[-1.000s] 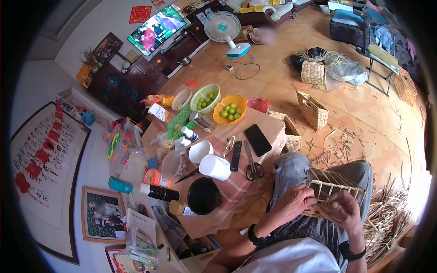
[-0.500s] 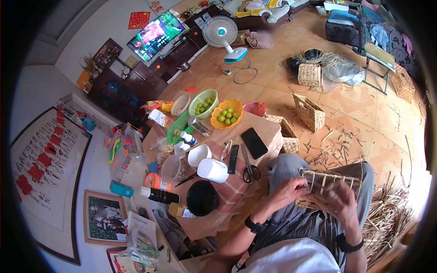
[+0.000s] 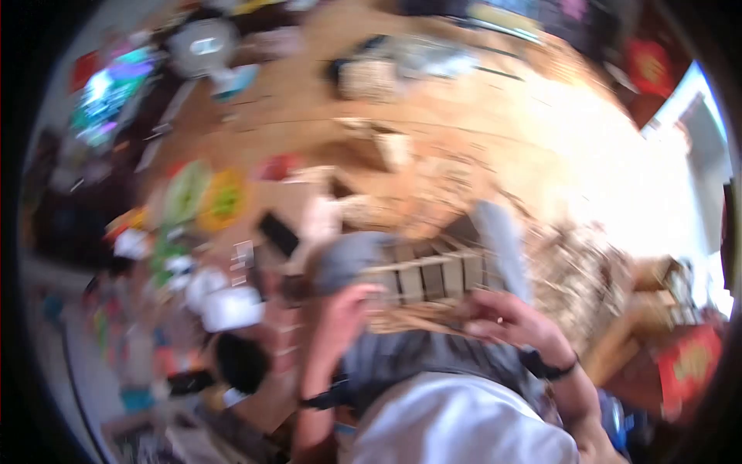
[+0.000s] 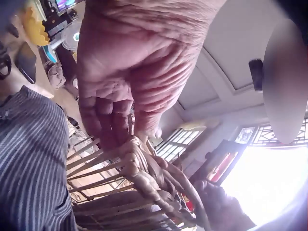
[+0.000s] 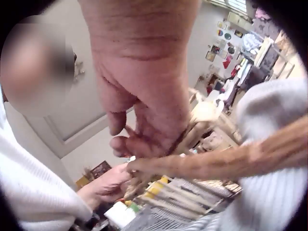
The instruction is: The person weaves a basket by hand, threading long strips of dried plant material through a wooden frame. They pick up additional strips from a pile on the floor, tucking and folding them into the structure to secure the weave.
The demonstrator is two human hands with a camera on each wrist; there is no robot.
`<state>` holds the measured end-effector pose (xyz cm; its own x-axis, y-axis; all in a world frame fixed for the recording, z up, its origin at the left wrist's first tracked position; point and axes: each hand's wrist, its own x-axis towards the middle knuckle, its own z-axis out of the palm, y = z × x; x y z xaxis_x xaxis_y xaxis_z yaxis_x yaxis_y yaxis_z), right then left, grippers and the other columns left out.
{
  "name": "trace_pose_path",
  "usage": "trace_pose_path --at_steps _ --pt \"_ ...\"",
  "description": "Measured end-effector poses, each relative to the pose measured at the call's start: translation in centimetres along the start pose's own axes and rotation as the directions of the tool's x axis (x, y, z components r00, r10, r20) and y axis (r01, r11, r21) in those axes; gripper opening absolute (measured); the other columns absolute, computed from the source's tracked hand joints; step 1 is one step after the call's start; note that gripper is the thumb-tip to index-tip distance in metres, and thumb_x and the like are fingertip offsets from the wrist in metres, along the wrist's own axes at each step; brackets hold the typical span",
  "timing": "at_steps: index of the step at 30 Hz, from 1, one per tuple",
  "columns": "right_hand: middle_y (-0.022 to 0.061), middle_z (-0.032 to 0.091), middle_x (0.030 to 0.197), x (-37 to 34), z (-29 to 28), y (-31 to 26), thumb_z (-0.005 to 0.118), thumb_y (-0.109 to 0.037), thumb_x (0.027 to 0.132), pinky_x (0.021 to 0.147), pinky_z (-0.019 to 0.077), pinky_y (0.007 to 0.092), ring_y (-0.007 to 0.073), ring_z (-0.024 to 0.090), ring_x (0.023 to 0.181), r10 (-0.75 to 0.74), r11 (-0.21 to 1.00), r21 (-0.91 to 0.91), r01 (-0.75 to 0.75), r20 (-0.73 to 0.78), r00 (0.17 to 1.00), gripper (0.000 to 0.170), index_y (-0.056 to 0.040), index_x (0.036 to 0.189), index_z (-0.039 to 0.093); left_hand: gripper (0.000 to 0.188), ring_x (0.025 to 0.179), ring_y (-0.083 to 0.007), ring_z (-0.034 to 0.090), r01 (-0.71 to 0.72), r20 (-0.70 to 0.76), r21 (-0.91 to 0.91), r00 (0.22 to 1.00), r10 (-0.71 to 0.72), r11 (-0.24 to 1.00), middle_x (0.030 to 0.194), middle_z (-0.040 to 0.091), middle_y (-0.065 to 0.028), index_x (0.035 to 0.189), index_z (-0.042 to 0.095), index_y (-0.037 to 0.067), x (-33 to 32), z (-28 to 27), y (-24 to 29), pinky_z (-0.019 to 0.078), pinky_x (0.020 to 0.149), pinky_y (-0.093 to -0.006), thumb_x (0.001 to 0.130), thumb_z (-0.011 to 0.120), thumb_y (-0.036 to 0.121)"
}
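A partly woven straw basket (image 3: pixel 417 315) with bare upright stakes lies across the person's lap, blurred in the head view. At its left end, the left hand (image 3: pixel 348 309) pinches the woven edge. The left wrist view gives this closer: thumb and fingertips of the left hand (image 4: pixel 134 82) meet at the braided corner (image 4: pixel 137 166), where a strand loops out. Toward the basket's other end is the right hand (image 3: pixel 506 317). In the right wrist view, the right hand (image 5: pixel 144 106) has curled fingers at a brown straw strip (image 5: pixel 216 161) that crosses close to the camera.
Loose straw (image 3: pixel 580 271) is heaped on the floor right of the legs. On the left, a table bears a phone (image 3: pixel 278 233), a black bowl (image 3: pixel 241 362) and a yellow basket (image 3: pixel 222 201) of green fruit. Another woven basket (image 3: pixel 390 147) stands on the floor ahead.
The head has turned right, so the room slides left and blurs. The right hand has moved away from the left hand, toward the basket's right end; the left stays at the left end.
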<state>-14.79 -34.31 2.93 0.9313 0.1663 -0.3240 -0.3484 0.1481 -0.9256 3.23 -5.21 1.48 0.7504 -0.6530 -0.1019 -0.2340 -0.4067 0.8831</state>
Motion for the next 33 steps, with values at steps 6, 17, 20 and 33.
trace_pose_path --at_steps 6,17,20,33 --pt "-0.0015 0.07 0.089 -6.1 -7.2 7.1 0.068 -0.03 0.112 0.063 0.0485 0.0223 0.0047 0.059 0.071 0.01 0.985 0.171 0.0 -0.06 0.998 0.032 -0.003 0.129 0.07 0.015 0.114 -0.0139 0.063 -0.003 -0.11 -0.124 0.994 -0.01 0.992 0.127 0.065 -0.0069 0.12 0.064 -0.003 -2.0 -1.4 -4.6 0.0488 0.105 -0.0284 0.105 0.06 -0.003" --pt "0.0104 0.076 0.079 -25.3 -16.8 42.6 0.068 -0.016 0.096 0.057 0.0573 0.0348 0.0203 0.075 0.065 0.498 0.799 0.37 -0.474 -0.848 0.178 0.023 0.0013 0.108 0.077 0.044 0.129 -0.0228 0.061 0.06 -0.398 -0.608 0.839 -0.37 0.792 0.141 0.064 -0.014 0.143 0.058 0.002 -0.3 -0.4 -10.9 0.0478 0.11 -0.0378 0.114 0.059 0.035" --pt "0.0112 0.076 0.079 -24.8 -14.7 45.4 0.072 -0.02 0.095 0.054 0.0567 0.0321 0.0187 0.073 0.062 0.458 0.784 0.309 -0.538 -0.873 0.166 0.027 0.0043 0.107 0.077 0.056 0.147 -0.0302 0.053 0.128 -0.356 -0.694 0.794 -0.492 0.709 0.159 0.056 -0.0195 0.155 0.051 0.002 0.3 -1.2 -12.3 0.0455 0.121 -0.0483 0.111 0.063 0.035" --pt "0.0252 0.065 0.108 -8.9 -12.9 40.7 0.057 0.002 0.092 0.083 0.0588 0.054 0.0475 0.069 0.096 -0.079 0.659 -0.506 -0.556 -0.782 0.618 0.02 -0.0005 0.111 0.062 0.055 0.135 -0.0345 0.061 0.276 -0.353 -0.69 0.678 -0.644 0.669 0.154 0.057 -0.0189 0.154 0.05 0.006 1.4 -1.7 -11.6 0.055 0.111 -0.0561 0.109 0.066 0.033"
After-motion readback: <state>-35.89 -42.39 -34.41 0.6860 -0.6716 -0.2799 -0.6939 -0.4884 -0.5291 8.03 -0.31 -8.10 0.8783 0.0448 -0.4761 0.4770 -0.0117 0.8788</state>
